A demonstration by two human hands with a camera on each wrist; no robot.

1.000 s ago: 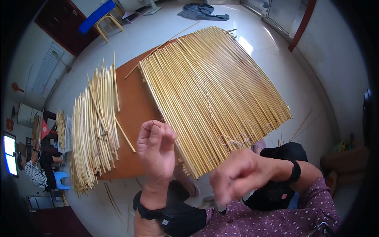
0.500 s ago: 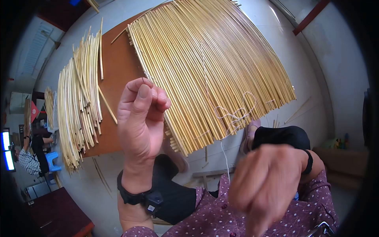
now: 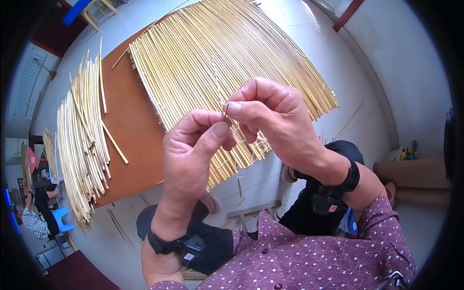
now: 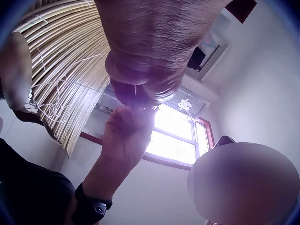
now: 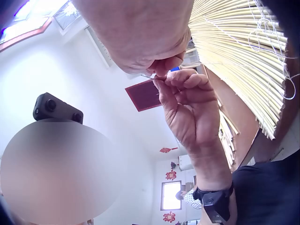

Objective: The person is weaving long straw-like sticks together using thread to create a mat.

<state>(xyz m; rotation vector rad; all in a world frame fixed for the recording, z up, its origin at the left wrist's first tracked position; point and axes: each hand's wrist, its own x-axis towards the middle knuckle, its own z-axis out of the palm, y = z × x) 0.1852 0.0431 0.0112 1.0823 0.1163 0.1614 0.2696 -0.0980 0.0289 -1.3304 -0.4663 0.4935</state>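
Note:
Both hands meet fingertip to fingertip above the near part of a mat of thin sticks (image 3: 188,63). The left hand (image 3: 193,150) pinches a thin dark needle (image 3: 226,110) between thumb and forefinger, which shows as a fine dark line in the right wrist view too (image 5: 147,77). The right hand (image 3: 280,116) has thumb and forefinger closed at the needle's upper end. White thread (image 3: 261,143) lies in tangled loops at the mat's near edge, partly behind the right hand. Whether thread passes through the needle I cannot tell.
A heap of loose sticks (image 3: 84,140) lies left of the mat on the brown table (image 3: 128,130). At the far left a person in a patterned top (image 3: 35,223) is beside a blue stool (image 3: 62,218). The wearer's knees are below the table's near edge.
The right hand has come up from low in front of the shirt to meet the left hand. The left hand keeps its pinch, and now appears further right and lower in the head view.

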